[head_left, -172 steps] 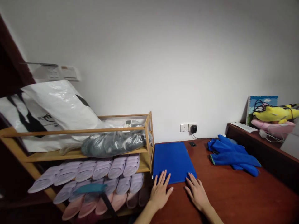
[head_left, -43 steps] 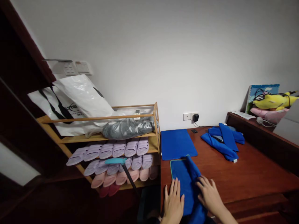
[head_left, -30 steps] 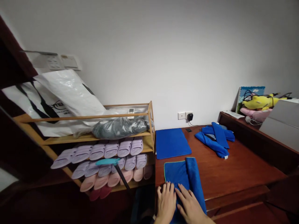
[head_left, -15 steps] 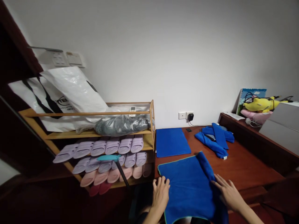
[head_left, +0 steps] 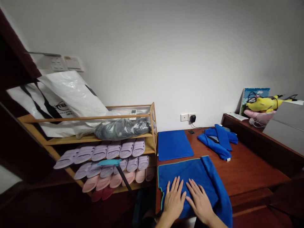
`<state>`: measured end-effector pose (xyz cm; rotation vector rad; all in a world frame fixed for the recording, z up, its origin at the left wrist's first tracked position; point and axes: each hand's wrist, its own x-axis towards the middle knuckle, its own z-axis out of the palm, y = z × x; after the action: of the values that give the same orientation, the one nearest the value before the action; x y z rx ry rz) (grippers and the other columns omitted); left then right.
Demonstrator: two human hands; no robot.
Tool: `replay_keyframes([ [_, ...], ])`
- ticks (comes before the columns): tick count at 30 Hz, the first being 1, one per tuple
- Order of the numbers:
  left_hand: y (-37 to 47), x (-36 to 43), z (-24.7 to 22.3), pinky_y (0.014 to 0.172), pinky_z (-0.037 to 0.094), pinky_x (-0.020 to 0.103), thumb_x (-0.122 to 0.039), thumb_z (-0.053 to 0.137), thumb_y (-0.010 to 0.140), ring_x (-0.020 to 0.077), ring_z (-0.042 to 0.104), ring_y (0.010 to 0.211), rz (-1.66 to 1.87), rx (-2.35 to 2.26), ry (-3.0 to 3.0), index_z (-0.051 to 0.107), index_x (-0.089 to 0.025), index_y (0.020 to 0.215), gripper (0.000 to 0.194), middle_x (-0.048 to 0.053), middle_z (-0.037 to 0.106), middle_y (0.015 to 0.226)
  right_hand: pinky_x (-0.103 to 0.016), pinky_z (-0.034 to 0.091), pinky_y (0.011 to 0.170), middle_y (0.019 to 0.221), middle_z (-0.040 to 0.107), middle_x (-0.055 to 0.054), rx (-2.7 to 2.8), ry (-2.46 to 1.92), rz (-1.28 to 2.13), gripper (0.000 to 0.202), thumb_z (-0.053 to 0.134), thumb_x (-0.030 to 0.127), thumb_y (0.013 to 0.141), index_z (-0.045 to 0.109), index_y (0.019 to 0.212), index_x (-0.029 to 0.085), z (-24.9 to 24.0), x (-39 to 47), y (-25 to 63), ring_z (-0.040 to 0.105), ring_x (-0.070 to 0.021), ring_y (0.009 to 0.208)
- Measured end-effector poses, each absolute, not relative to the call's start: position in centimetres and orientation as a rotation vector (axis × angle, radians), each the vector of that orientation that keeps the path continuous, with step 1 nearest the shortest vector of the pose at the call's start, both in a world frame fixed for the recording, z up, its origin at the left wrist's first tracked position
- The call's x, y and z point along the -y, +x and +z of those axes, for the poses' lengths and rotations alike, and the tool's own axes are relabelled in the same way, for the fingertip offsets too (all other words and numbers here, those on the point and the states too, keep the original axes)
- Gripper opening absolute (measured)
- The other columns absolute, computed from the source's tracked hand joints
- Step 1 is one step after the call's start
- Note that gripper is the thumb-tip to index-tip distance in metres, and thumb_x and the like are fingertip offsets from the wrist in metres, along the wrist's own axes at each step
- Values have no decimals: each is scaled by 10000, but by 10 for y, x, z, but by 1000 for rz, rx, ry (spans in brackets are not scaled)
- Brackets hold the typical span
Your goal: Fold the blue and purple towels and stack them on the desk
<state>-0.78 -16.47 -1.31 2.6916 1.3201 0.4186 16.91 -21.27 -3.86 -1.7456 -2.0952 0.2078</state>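
A blue cloth point(head_left: 190, 169) with a green edge is spread at the front of the brown desk, its right side folded over in a long flap. Flat on its middle rests my left hand point(head_left: 174, 198), fingers spread. Close beside it, my right hand point(head_left: 199, 200) also lies flat on the cloth with fingers stretched out. Neither hand grips anything. Behind this cloth sits a neatly folded blue cloth point(head_left: 175, 145). Further right, a loose heap of blue cloths point(head_left: 218, 141) lies on the desk, with white tags showing.
A wooden shoe rack point(head_left: 153, 126) stands left, holding lilac and pink slippers point(head_left: 99, 152), plastic-wrapped things and a white bag point(head_left: 71, 95). A black plug point(head_left: 193, 118) sits in the wall socket. On the right ledge are a yellow plush toy point(head_left: 261, 104) and grey boxes point(head_left: 285, 123).
Both hands have moved from the cloth's left and right sides to its middle and now lie flat side by side. The cloth's left edge has shifted and bunched a little.
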Motion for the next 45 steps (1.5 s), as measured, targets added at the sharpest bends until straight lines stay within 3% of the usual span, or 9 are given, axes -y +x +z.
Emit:
replay_keyframes([
  [3, -19, 162, -8, 1096, 212, 538, -459, 345, 925, 263, 239, 1370, 417, -1330, 2658, 215, -336, 1429, 535, -3, 262, 1505, -473, 298, 1070, 1475, 324, -37, 2021, -1872, 50, 553, 359, 498, 897, 274, 1412, 317, -47, 213, 218, 292, -231, 1351],
  [8, -27, 158, -6, 1091, 208, 540, -411, 347, 931, 261, 251, 1365, 400, -1341, 2674, 191, -345, 1431, 528, -6, 263, 1504, -497, 317, 1037, 1433, 400, -49, 2075, -2146, -149, 519, 324, 506, 889, 365, 1373, 323, -49, 230, 347, 361, -234, 1317],
  [14, -30, 160, -9, 1087, 216, 527, -404, 337, 936, 247, 255, 1365, 404, -1333, 2693, 196, -354, 1429, 515, -8, 264, 1504, -609, 275, 976, 1394, 451, -118, 1920, -2564, -435, 525, 263, 193, 836, 486, 1304, 273, -41, 247, 435, 350, -304, 1315],
  [17, -38, 162, -9, 1089, 212, 521, -410, 306, 947, 233, 259, 1364, 400, -1335, 2699, 181, -360, 1431, 503, -15, 264, 1504, -594, 290, 955, 1341, 487, -209, 1658, -2689, -531, 538, 282, 122, 789, 559, 1248, 157, -32, 238, 431, 398, -342, 1271],
  [20, -47, 164, -9, 1090, 213, 503, -418, 297, 950, 225, 264, 1362, 412, -1352, 2708, 166, -364, 1432, 502, -21, 274, 1500, -570, 320, 946, 1409, 384, -238, 1556, -2563, -609, 507, 292, 165, 822, 530, 1263, 94, -21, 224, 383, 407, -359, 1254],
  [27, -60, 162, -10, 1088, 229, 422, -428, 316, 952, 199, 302, 1345, 469, -1329, 2806, 126, -365, 1436, 524, -39, 294, 1489, -440, 340, 1037, 1451, 386, 1, 2115, -1823, 114, 469, 318, 433, 915, 320, 1381, 384, -31, 214, 247, 386, -195, 1300],
  [32, -65, 155, -11, 1069, 273, 387, -446, 333, 946, 188, 339, 1325, 471, -1275, 2901, 94, -363, 1439, 553, -59, 305, 1478, -518, 299, 1037, 1442, 395, -57, 1879, -2162, -29, 525, 316, 503, 890, 372, 1375, 310, -64, 210, 330, 347, -249, 1322],
  [39, -69, 150, -8, 1077, 292, 405, -453, 374, 928, 210, 340, 1327, 435, -1197, 2845, 103, -373, 1439, 583, -47, 302, 1481, -643, 227, 986, 1275, 565, -49, 1914, -2545, -245, 411, 337, 311, 842, 590, 1164, 351, -56, 179, 428, 391, -323, 1264],
  [45, -66, 138, -1, 1056, 323, 491, -537, 347, 906, 260, 379, 1303, 272, -1299, 2600, 350, -369, 1381, 504, 1, 409, 1436, -598, 260, 982, 1344, 461, -169, 1614, -2588, -329, 489, 245, 388, 888, 523, 1234, 183, -41, 120, 423, 334, -314, 1295],
])
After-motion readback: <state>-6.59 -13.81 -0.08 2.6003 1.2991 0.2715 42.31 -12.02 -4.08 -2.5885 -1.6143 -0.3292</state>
